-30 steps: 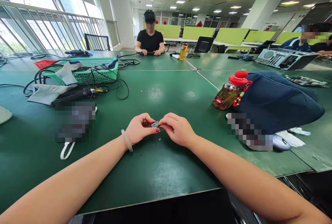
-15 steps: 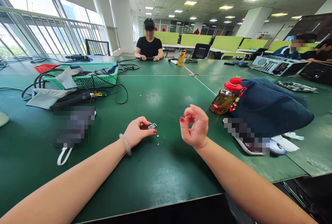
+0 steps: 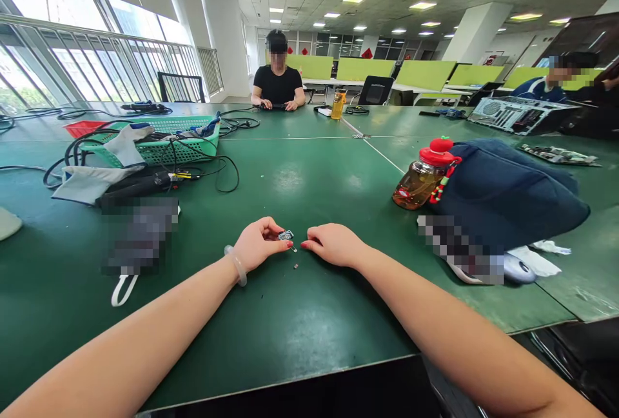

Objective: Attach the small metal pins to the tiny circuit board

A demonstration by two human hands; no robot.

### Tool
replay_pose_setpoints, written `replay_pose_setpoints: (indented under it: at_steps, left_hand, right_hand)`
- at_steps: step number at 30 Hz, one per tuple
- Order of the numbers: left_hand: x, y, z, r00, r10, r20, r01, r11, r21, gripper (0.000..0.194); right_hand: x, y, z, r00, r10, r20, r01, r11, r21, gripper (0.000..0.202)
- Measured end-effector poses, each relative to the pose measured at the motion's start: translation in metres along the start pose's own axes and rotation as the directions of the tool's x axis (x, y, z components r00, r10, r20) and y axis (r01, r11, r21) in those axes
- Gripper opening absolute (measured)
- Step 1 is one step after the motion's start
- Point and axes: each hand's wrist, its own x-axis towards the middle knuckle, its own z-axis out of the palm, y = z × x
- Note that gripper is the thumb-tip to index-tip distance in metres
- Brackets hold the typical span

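Note:
Between the thumb and fingers of my left hand is a small circuit board, held just above the green table. A thin, pale metal-looking piece sticks out below its edge. My right hand is a short way to the right, palm down, its fingers curled and the thumb pointing at the board. A narrow gap separates the two hands. Whether anything is between the right fingertips cannot be made out. On the table just below lies a tiny loose piece, too small to name.
To the left are a phone-like dark item with a white strap, cables and a green basket with gloves. At right stand a red-lidded bottle, a dark blue bag and a mouse. A person sits opposite.
My right hand has come down and left from its raised position, turning palm down beside the circuit board. My left hand keeps hold of the board, almost unmoved.

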Motion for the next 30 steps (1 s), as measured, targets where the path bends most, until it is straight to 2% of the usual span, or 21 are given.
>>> replay_pose_setpoints:
  at_steps: [6,15,20,22,26,30]
  left_hand:
    - [0.000,0.000,0.000,1.000,0.004,0.005,-0.004,1.000,0.004,0.035]
    - [0.000,-0.001,-0.001,1.000,0.017,-0.006,-0.017,1.000,0.005,0.035]
    - [0.000,0.000,-0.001,1.000,0.013,-0.022,-0.013,1.000,0.001,0.034]
    - [0.000,0.001,-0.001,1.000,0.006,-0.026,-0.006,1.000,-0.006,0.034]
    - [0.001,0.000,-0.002,1.000,0.003,-0.012,-0.003,1.000,-0.024,0.035]
    - [0.001,0.000,-0.002,1.000,0.006,-0.016,-0.007,1.000,-0.011,0.035]
  right_hand:
    - [0.000,0.005,0.001,0.999,-0.006,-0.032,0.009,0.997,0.076,0.032]
    - [-0.001,0.004,-0.001,1.000,0.009,-0.011,-0.008,0.992,0.124,0.029]
    - [-0.005,-0.008,-0.001,0.996,-0.059,-0.067,0.071,0.981,0.179,0.018]
    - [-0.006,-0.015,0.001,0.991,-0.092,-0.097,0.108,0.979,0.174,0.022]
    - [-0.005,-0.026,0.007,0.987,-0.103,-0.124,0.118,0.986,0.119,0.020]
    - [-0.004,-0.027,0.009,0.986,-0.105,-0.126,0.120,0.987,0.111,0.012]
